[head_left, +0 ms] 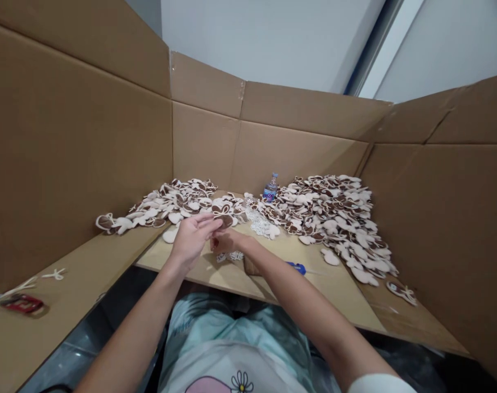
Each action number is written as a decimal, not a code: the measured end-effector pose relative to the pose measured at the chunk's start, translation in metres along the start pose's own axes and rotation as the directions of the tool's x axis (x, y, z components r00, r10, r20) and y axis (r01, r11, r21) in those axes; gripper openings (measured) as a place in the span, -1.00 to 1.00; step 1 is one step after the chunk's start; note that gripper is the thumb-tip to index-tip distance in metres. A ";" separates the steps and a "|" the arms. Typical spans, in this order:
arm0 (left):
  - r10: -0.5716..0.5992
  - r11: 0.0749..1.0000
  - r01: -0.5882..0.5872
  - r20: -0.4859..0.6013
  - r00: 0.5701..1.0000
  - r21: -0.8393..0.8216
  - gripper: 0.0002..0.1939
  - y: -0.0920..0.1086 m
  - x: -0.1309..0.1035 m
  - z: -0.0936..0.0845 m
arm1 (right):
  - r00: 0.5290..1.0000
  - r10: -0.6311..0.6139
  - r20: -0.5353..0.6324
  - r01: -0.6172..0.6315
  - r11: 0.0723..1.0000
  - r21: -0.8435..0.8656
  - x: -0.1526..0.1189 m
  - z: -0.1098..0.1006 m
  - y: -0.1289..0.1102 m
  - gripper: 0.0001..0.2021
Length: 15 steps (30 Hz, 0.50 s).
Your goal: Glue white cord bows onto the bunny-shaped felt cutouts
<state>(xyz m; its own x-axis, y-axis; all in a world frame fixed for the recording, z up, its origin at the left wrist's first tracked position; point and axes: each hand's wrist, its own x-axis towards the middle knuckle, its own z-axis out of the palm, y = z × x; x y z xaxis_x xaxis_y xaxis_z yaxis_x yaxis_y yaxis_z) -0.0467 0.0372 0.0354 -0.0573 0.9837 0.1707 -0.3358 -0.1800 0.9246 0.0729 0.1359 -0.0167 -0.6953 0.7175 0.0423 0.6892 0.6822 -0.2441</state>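
Between the fingertips and thumb of my left hand (193,237) is a brown fabric cutout (224,218) with rounded ears and a cream cord bow. My right hand (226,242) is just below it, close to the cutout's lower edge. Its fingers are curled together and partly hidden, so I cannot make out what they hold. Small white pieces (232,256) lie on the board right under that hand. A brown block (252,266) sits beside my right forearm, and a blue-handled tool with a thin shaft (296,268) lies to its right.
Cutouts are heaped at the left (183,199) and higher at the right (338,213). A plastic bottle (270,188) stands at the back near white pieces in clear plastic (261,222). Cardboard walls (297,109) enclose the table. A red object (22,303) lies at far left.
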 end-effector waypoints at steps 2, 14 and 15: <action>0.058 0.998 -0.059 0.055 0.997 0.013 -0.61 0.001 -0.003 0.001 | 0.998 -0.004 -0.067 0.008 0.999 0.054 -0.009 -0.008 -0.006 -0.89; 0.240 0.947 -0.279 0.226 0.944 0.159 -0.89 0.013 -0.053 0.026 | 0.599 0.419 -0.682 0.122 0.794 0.595 -0.181 -0.019 -0.026 -0.92; 0.235 0.945 -0.279 0.234 0.943 0.174 -0.88 0.012 -0.058 0.029 | 0.561 0.447 -0.697 0.135 0.782 0.609 -0.193 -0.017 -0.030 -0.93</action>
<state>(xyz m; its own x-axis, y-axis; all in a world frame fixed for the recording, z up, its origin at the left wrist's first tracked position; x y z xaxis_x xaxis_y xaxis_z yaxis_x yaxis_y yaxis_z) -0.0200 -0.0220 0.0465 0.0867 0.8847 0.4581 -0.1379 -0.4448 0.8850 0.1894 -0.0206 -0.0007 0.0603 0.8052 0.5900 0.3208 0.5441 -0.7753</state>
